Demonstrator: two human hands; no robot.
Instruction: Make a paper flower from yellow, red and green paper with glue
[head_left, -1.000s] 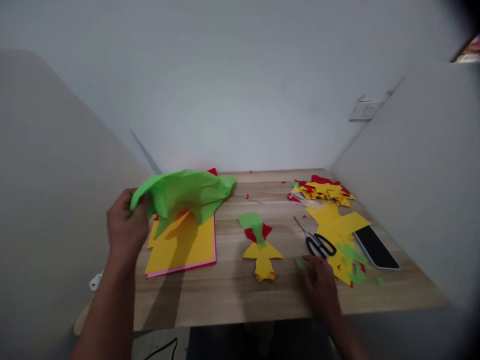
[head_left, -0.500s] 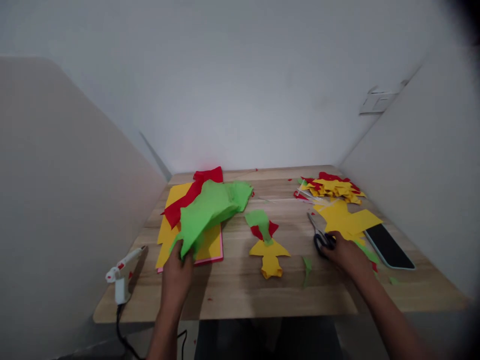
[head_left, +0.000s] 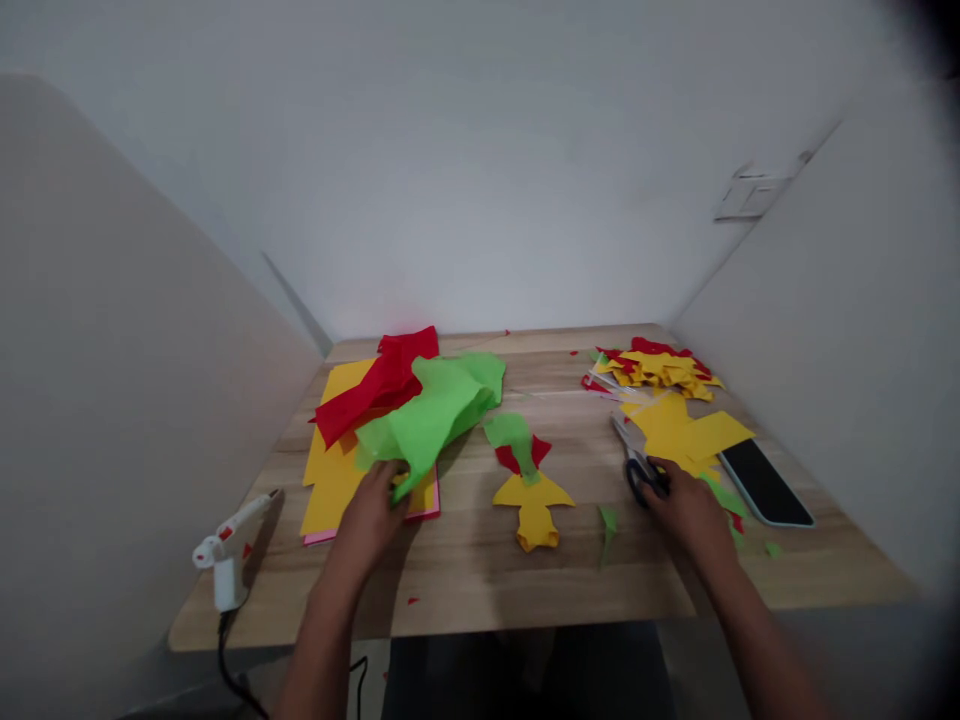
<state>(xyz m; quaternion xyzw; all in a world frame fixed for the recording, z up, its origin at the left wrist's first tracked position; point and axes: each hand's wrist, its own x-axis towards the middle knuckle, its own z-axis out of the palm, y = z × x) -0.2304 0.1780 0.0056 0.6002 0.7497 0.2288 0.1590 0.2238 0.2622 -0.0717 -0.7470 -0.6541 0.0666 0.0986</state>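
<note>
My left hand point(head_left: 377, 505) pinches the near corner of a crumpled green tissue paper sheet point(head_left: 439, 405). That sheet lies over yellow paper sheets point(head_left: 330, 498), beside a crumpled red paper point(head_left: 379, 385). On the right, my right hand point(head_left: 679, 500) is closed around the dark handles of a pair of scissors point(head_left: 634, 460), whose blades point away from me on the table. Between my hands lies a yellow paper figure point(head_left: 534, 510) with a fin-like shape, red pieces and a green strip at its far end. A small green scrap point(head_left: 608, 525) rests near the scissors.
A white glue gun point(head_left: 232, 545) with a black cord stands at the table's left edge. At the right are a phone point(head_left: 769, 485), yellow paper pieces point(head_left: 712, 435) and a heap of yellow and red cutouts point(head_left: 660, 370). Walls enclose the table point(head_left: 465, 600) at the back and sides.
My left hand has shifted right and slightly up, and the green sheet's near corner has moved with it. More of the red paper shows. My right hand stays on the scissors; the view has shifted slightly.
</note>
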